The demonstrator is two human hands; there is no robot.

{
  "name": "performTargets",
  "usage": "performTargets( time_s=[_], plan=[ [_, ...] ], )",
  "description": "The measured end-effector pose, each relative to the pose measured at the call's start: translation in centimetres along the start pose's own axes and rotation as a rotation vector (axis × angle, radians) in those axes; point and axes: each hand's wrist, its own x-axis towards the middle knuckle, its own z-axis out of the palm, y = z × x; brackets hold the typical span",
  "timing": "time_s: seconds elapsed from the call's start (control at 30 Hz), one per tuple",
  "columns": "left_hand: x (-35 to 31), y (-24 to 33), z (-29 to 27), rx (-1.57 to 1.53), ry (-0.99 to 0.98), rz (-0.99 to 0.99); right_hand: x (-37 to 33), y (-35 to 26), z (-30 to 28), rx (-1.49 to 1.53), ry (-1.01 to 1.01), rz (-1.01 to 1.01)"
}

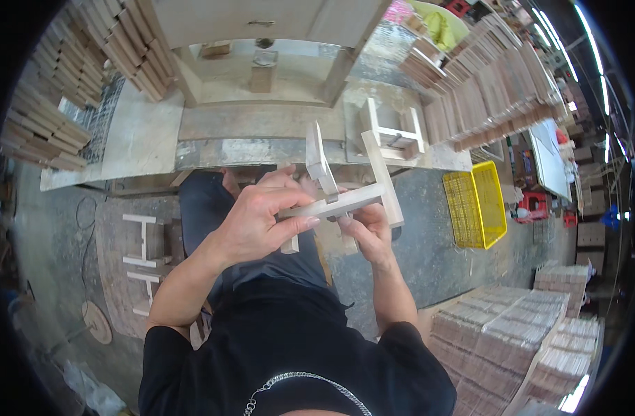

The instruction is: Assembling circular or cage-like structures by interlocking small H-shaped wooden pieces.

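A yellow plastic crate (494,208) is placed at the right, fluorescent tubes (588,33) are mounted overhead, and a round tan disc (97,323) and translucent plastic bag (92,390) are seen lower left.

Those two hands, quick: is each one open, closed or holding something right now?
Left hand: closed, holding the pale wooden frame by its crossbar.
Right hand: closed, holding the same frame.
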Motion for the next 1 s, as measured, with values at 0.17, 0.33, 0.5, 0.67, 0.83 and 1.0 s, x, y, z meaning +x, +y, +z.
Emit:
performTargets(
  time_s=[0.17, 0.33, 0.5, 0.67, 0.83, 1.0],
  plan=[
    [-0.8, -1.1, -1.5, -0.073, -0.005, -0.204, 2.0, 0.7, 1.1, 0.044, -0.117, 0.029],
    [-1.3, -3.6, -2.7, -0.360, -0.037, -0.436, 4.3, 1.8, 1.9, 0.087, -0.227, 0.060],
    [-1.3, -7.4, -4.0, -0.652, -0.007, -0.461, 7.0, 2.5, 4.5, 0.095, -0.174, 0.074],
    [-1.7, -8.0, -5.2, -0.641, 0.029, -0.521, 8.3, 3.3, 5.2, 0.140, -0.182, 0.129],
    [-1.8, -8.8, -6.6, -0.562, 0.006, -0.519, 9.2, 3.7, 6.3, 0.150, -0.194, 0.087],
    [-0.9, -9.3, -7.8, -0.551, 0.015, -0.534, 10.8, 4.7, 6.8, 0.184, -0.164, 0.067]
  ],
)
